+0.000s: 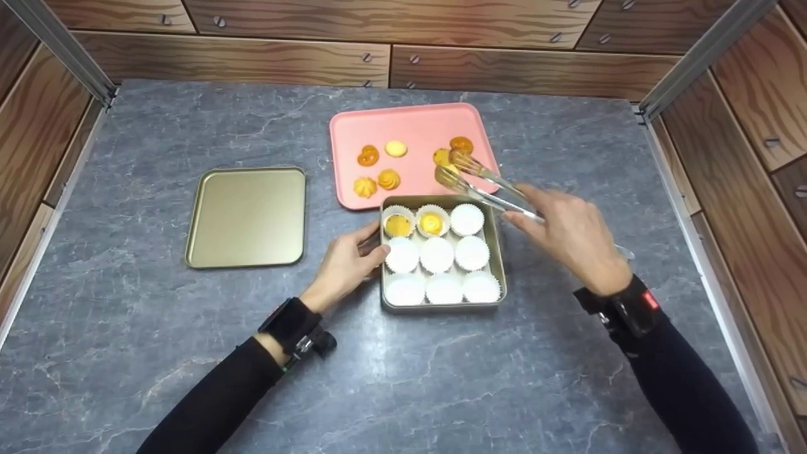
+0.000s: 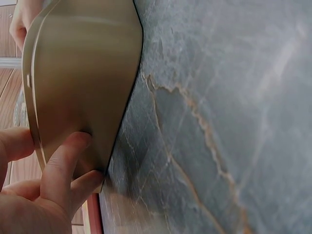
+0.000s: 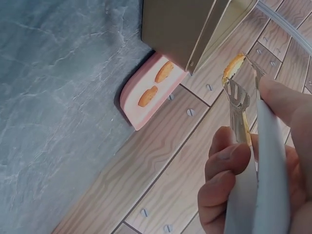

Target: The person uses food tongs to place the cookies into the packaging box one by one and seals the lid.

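Right hand (image 1: pixel 570 236) grips tongs (image 3: pixel 270 170) pinching cookie (image 3: pixel 234 67), left hand (image 1: pixel 343 261) pinches tin (image 2: pixel 87 63); likely mid-transfer, next needs a white cup (image 1: pixel 467 220).

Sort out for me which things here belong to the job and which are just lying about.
In use: left hand touching the tin; paper cups inside it; right hand holding tongs; cookie between their tips; pink tray; cookies on it.

Lying aside: flat gold piece, untouched, though perhaps the tin's lid.

Tongs (image 3: pixel 269 156): silvery, in my right hand (image 1: pixel 570 236)
Cookie (image 3: pixel 233 65): golden, pinched beyond it
Tin (image 2: pixel 83 73): open, held by my left hand (image 1: pixel 343 260)
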Available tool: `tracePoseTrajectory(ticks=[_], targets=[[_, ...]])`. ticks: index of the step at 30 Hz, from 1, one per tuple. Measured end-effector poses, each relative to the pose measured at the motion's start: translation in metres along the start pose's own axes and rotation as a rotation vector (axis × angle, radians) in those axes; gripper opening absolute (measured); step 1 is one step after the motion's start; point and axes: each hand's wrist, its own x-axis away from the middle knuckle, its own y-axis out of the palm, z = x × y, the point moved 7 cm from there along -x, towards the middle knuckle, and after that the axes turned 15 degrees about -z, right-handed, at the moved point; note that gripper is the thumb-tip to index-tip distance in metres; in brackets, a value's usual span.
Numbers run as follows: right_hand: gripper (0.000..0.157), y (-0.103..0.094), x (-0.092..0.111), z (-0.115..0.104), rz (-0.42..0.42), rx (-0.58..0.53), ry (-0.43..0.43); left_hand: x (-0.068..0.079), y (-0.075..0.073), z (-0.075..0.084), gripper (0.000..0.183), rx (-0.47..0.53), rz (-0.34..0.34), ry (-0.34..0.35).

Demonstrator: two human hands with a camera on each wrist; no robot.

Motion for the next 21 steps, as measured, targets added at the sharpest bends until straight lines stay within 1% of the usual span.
tracePoseTrajectory(ticks=[5,14,17,21], targets=[[0.052,-0.002,0.016,-0.003,0.032,0.023,-0.025,0.001,0.0,0.0,0.065,0.0,0.003,-0.016],[0.054,-0.002,0.04,-0.006,0.036,0.079,-0.003,0.001,0.001,0.001,0.064,0.003,-0.002,-0.002],[0.055,-0.003,0.047,-0.007,0.055,0.111,-0.008,0.001,0.001,0.0,0.065,0.012,-0.007,-0.001],[0.055,-0.004,0.053,-0.01,0.079,0.174,-0.039,0.001,0.001,-0.001,0.066,0.025,-0.012,-0.016]])
